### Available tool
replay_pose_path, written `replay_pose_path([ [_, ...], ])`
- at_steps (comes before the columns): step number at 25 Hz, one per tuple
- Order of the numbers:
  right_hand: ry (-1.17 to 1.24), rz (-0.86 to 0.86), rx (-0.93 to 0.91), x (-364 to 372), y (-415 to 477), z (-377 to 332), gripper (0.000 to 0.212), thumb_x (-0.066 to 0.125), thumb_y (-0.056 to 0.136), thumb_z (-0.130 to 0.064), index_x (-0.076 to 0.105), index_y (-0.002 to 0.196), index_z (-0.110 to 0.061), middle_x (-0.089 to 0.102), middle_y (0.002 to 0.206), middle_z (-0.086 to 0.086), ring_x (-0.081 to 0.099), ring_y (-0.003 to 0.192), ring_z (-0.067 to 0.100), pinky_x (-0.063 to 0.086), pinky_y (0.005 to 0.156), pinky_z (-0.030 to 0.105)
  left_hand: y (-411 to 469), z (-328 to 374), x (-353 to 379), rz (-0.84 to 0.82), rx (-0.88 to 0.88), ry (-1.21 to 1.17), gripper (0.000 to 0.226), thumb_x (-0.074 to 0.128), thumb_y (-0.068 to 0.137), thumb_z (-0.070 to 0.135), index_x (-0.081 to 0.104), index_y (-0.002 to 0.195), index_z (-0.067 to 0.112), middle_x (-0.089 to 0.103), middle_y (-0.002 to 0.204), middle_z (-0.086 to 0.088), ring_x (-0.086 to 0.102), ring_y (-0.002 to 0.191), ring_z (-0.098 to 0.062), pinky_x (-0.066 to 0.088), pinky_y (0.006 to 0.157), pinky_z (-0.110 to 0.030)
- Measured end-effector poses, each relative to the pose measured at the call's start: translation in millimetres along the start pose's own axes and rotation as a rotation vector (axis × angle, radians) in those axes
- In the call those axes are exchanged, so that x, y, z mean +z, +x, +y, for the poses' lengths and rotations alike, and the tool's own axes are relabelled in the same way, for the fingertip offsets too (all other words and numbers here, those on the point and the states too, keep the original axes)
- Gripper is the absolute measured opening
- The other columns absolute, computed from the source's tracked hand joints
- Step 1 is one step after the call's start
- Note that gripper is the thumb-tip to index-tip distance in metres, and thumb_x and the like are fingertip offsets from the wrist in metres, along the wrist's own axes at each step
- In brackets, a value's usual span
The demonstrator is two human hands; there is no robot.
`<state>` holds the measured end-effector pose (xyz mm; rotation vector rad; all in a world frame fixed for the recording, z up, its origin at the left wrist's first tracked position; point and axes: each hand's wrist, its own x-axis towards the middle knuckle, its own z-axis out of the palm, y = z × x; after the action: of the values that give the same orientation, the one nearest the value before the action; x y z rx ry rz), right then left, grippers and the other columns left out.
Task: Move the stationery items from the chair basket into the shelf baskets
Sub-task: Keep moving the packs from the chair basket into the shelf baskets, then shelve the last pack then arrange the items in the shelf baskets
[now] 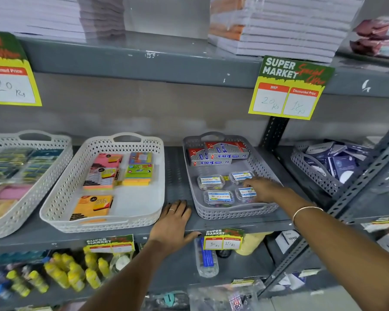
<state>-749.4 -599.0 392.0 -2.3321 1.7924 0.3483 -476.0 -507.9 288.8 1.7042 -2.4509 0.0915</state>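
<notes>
**Reaching into the grey shelf basket: contents and hand positions**

Reaching across from the lower right of the frame, the right hand [262, 189] lies inside the grey basket [213, 213] at centre right of the middle shelf [177, 171]. Its fingers are spread loosely over the near right clear tub [245, 194]; whether they grip the tub cannot be told. A bangle [305, 212] sits on that wrist.

The left hand [173, 223] rests flat and open on the shelf's front edge, between the white basket [61, 198] and the grey basket, holding nothing.

Grey basket contents: four small clear tubs with blue and white labels in the near half, two by two, the other three at [210, 181], [240, 176] and [218, 197]; long red and silver boxes [220, 153] stacked against the far wall.

White basket, centre of frame: sticky-note pads [106, 173] in pink, yellow, green and orange, grouped at the far and left side; the near right floor is bare.

Left-edge basket [11, 218]: packets, blurred, contents not legible.

Right-edge grey basket [312, 171]: dark blue and white packets [337, 158], jumbled.

Price cards [290, 88] hang from the shelf above, which carries stacked notebooks [279, 25]. The lower shelf, bottom left, holds yellow-capped bottles [65, 270]. The chair basket is out of view.
</notes>
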Motion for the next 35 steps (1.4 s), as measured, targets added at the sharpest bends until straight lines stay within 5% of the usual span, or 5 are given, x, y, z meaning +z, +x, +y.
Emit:
replay_pose_path([
  [6, -0.024, 0.016, -0.011, -13, -4, -8, 0.078, 0.071, 0.077, -0.013, 0.026, 0.141, -0.019, 0.028, 0.149, 0.013, 0.023, 0.137, 0.030, 0.028, 0.112, 0.038, 0, 1, -2, -0.027, 0.012, 0.005, 0.077, 0.028, 0.076, 0.070, 0.059, 0.116, 0.011, 0.059, 0.122, -0.010, 0.054, 0.112, -0.029, 0.043, 0.097, -0.043],
  [10, -0.005, 0.118, -0.100, -46, -3, -36, 0.074, 0.065, 0.080, -0.007, 0.026, 0.141, -0.017, 0.029, 0.147, 0.012, 0.022, 0.137, 0.029, 0.032, 0.111, 0.044, -5, 3, -9, -0.036, 0.028, 0.010, 0.096, 0.009, 0.073, 0.071, 0.024, 0.145, 0.010, 0.020, 0.154, -0.009, 0.016, 0.140, -0.025, 0.009, 0.115, -0.041],
  [18, 0.088, 0.439, -0.615, -96, 8, -206, 0.055, 0.058, 0.076, -0.006, 0.045, 0.128, -0.013, 0.049, 0.128, 0.015, 0.041, 0.122, 0.031, 0.041, 0.100, 0.046, -92, -25, -17, 0.096, 0.149, 0.015, 0.052, 0.039, 0.081, 0.044, 0.043, 0.123, 0.014, 0.055, 0.130, -0.007, 0.048, 0.120, -0.021, 0.040, 0.098, -0.031],
  [29, 0.088, 0.261, -1.145, -16, -21, -560, 0.050, 0.057, 0.078, -0.009, 0.046, 0.127, -0.013, 0.047, 0.131, 0.013, 0.041, 0.125, 0.029, 0.045, 0.095, 0.043, -368, -215, -21, 0.015, -0.684, 0.013, 0.053, 0.043, 0.079, 0.044, 0.053, 0.117, 0.009, 0.060, 0.123, -0.015, 0.057, 0.112, -0.031, 0.050, 0.086, -0.040],
  [35, 0.112, 0.182, -1.193, 102, -32, -700, 0.047, 0.058, 0.077, -0.006, 0.050, 0.124, -0.007, 0.054, 0.121, 0.016, 0.048, 0.116, 0.034, 0.047, 0.092, 0.044, -518, -259, 39, -0.046, -0.947, -0.090, 0.068, 0.019, 0.094, 0.060, 0.046, 0.129, 0.008, 0.053, 0.133, -0.014, 0.049, 0.121, -0.030, 0.027, 0.099, -0.039],
])
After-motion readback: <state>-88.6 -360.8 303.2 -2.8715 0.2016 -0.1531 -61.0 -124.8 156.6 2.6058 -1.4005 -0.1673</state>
